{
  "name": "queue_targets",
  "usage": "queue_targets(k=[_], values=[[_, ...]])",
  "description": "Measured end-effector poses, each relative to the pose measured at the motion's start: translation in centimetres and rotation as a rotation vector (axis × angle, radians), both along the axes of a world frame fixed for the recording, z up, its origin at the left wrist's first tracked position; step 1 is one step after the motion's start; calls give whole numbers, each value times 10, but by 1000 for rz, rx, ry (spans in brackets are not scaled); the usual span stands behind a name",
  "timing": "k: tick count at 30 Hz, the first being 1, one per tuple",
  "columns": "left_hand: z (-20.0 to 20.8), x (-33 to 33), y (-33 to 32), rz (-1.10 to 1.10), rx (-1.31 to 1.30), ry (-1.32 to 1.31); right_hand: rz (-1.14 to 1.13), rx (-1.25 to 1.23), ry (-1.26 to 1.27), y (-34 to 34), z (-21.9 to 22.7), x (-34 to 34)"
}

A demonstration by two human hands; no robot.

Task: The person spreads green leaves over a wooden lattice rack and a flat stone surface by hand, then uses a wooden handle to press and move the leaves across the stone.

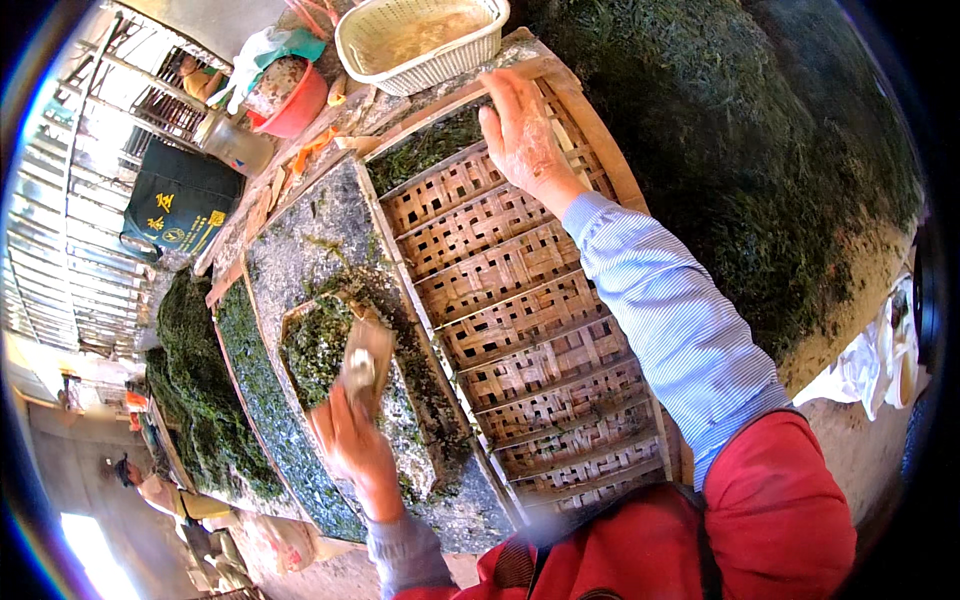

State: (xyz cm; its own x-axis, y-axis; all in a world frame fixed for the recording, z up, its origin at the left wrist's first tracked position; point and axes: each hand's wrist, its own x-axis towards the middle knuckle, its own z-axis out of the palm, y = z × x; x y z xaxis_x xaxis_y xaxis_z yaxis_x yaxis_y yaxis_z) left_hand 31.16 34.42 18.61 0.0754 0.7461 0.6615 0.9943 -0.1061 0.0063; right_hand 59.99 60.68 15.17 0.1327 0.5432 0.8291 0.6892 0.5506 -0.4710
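My left hand [355, 445] is closed on a wooden block [368, 365] with a pale knob-like spot on its face; motion blurs both. The block is over chopped green leaves [325, 340] inside a shallow wooden-edged box [435, 470] on a grey speckled board [310, 225]. To the right stands a slatted frame of woven bamboo strips [525, 260], with some green leaf matter in its far-left corner. At the frame's far end rests my right hand [525, 130], palm down, fingers stretched and thumb apart.
A cream plastic basket [425, 75] and a red bowl [295, 105] stand beyond the frame. Dark green leaf heaps [720, 180] lie at right and at left. A dark green bag [180, 200] is at far left, and another person [160, 490] is at lower left.
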Motion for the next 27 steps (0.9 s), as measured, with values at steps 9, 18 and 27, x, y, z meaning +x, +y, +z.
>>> queue_targets(k=[9,18,27], values=[[24,115,249,-369,231,329,-48,-73,165,3,10,-9],[-25,86,331,-369,-148,125,-103,-345,-196,7,-9,-12],[-22,95,328,-360,-128,162,208,-518,-42,-24,22,31]])
